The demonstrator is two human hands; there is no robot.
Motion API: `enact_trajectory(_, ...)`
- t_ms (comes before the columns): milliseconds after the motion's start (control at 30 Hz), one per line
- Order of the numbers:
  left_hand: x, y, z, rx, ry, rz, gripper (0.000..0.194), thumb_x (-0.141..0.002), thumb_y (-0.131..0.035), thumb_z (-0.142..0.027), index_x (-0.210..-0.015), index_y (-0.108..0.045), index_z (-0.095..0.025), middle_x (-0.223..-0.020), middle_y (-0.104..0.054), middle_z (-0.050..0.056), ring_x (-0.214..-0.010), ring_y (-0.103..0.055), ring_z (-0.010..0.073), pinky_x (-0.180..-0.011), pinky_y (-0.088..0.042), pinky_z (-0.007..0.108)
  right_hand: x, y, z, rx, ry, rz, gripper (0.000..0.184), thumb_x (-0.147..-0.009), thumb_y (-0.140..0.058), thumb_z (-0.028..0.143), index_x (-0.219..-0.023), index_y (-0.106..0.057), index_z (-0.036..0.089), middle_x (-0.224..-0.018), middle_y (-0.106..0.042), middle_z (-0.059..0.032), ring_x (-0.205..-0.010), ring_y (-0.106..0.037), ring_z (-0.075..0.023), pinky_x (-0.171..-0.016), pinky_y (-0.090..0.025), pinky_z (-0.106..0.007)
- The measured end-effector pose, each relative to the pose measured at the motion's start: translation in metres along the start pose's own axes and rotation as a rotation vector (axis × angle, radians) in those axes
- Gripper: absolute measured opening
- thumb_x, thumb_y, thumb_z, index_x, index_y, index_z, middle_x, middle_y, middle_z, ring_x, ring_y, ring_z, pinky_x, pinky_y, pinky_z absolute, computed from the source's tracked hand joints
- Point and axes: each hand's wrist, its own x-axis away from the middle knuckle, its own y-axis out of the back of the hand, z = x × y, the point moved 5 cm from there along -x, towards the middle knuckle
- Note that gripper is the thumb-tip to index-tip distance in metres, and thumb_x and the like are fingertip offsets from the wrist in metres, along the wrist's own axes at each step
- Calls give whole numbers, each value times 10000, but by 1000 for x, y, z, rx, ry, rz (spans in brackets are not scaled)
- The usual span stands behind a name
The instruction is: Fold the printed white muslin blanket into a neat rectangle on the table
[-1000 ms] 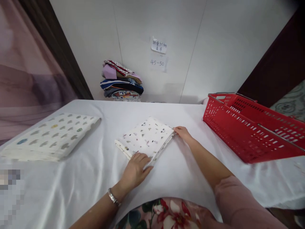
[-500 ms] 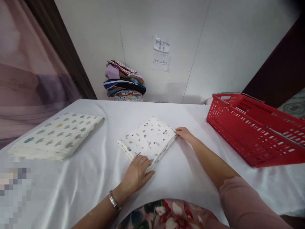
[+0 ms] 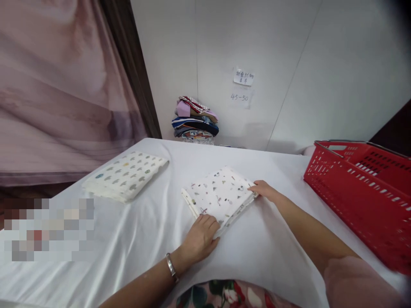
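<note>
I am leaning over a table (image 3: 144, 239) draped in a white sheet, which is filling most of my view. A red basket (image 3: 362, 188) is sitting on its right side, well apart from my hands. On the left a larger folded cloth with grey dots (image 3: 125, 175) is lying flat, and a stack of folded clothes (image 3: 195, 122) is resting against the wall at the far edge. In the middle, a small folded cloth with tiny prints (image 3: 221, 194) is lying flat on the sheet. My left hand (image 3: 202, 237) is pressing its near corner, fingers loosely spread and flat on the fabric. My right hand (image 3: 265, 190) is touching its right corner; the fingertips are meeting the edge, but I cannot tell whether they are pinching it.
</note>
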Motion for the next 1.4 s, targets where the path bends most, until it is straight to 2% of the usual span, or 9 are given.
enact_trajectory(233,-38,-17,-23,-34,-68,62,161,-753,-576,-232,-895,-520,-179,-951,-552,80,-911,-487,225,-839,-381,393,-18,42,-6,161,53,-254,261,-624,-650,345,-789,-653,143,-750,-651,-48,-732,-589,-187,-599,-405,-247)
enact_trajectory(333,-48,-25,-28,-35,-64,65,176,-763,-589,-288,-873,-528,-164,-945,-553,92,-917,-489,234,-838,-381,396,-19,41,-20,256,27,-281,279,-648,-639,344,-837,-672,141,-846,-670,-89,-856,-596,-240,-689,-418,-283)
enact_trajectory(433,-43,-23,-27,39,-95,43,217,-796,-565,-314,-951,-542,-165,-957,-569,88,-922,-500,220,-850,-387,379,-15,36,-29,349,39,-300,390,-731,-569,372,-1036,-640,140,-1042,-640,-130,-1003,-563,-268,-800,-420,-322)
enact_trajectory(533,-34,-13,-19,147,-147,-3,220,-855,-488,-288,-1037,-546,-179,-997,-593,75,-945,-516,189,-869,-396,344,-3,29,-23,460,165,-377,436,-799,-481,344,-1165,-571,125,-1179,-572,-152,-1100,-511,-268,-907,-393,-358)
enact_trajectory(633,-30,0,5,177,-94,-99,219,-888,-420,-238,-1044,-565,-186,-1022,-607,71,-972,-524,173,-891,-406,338,27,7,2,424,457,-408,369,-817,-447,296,-1127,-590,157,-1188,-570,-115,-1114,-496,-239,-975,-365,-375)
enact_trajectory(733,-32,13,45,126,77,-263,237,-873,-409,-166,-1028,-588,-168,-1046,-606,86,-1003,-519,183,-899,-428,350,75,-35,33,312,767,-285,301,-839,-457,317,-1052,-625,188,-1126,-606,-93,-1079,-521,-232,-965,-390,-413)
enact_trajectory(833,-33,20,89,44,273,-369,304,-816,-430,-79,-1066,-587,-153,-1096,-593,97,-1040,-510,197,-925,-439,372,122,-78,57,307,962,-126,287,-867,-458,295,-1094,-605,197,-1136,-602,-88,-1087,-518,-218,-944,-414,-400)
enact_trajectory(1033,-40,10,135,-33,338,-247,408,-759,-466,-25,-1128,-582,-154,-1153,-597,85,-1072,-527,195,-962,-441,355,159,-124,63,548,1030,-25,359,-852,-472,226,-1196,-532,145,-1235,-534,-130,-1143,-461,-247,-961,-376,-418)
enact_trajectory(1400,-52,11,147,-54,350,-204,295,-751,-487,-73,-969,-653,-181,-1003,-667,53,-967,-586,194,-894,-434,354,164,-146,39,799,1029,-185,463,-805,-396,44,-1250,-510,99,-1366,-439,-138,-1287,-344,-254,-1031,-292,-419)
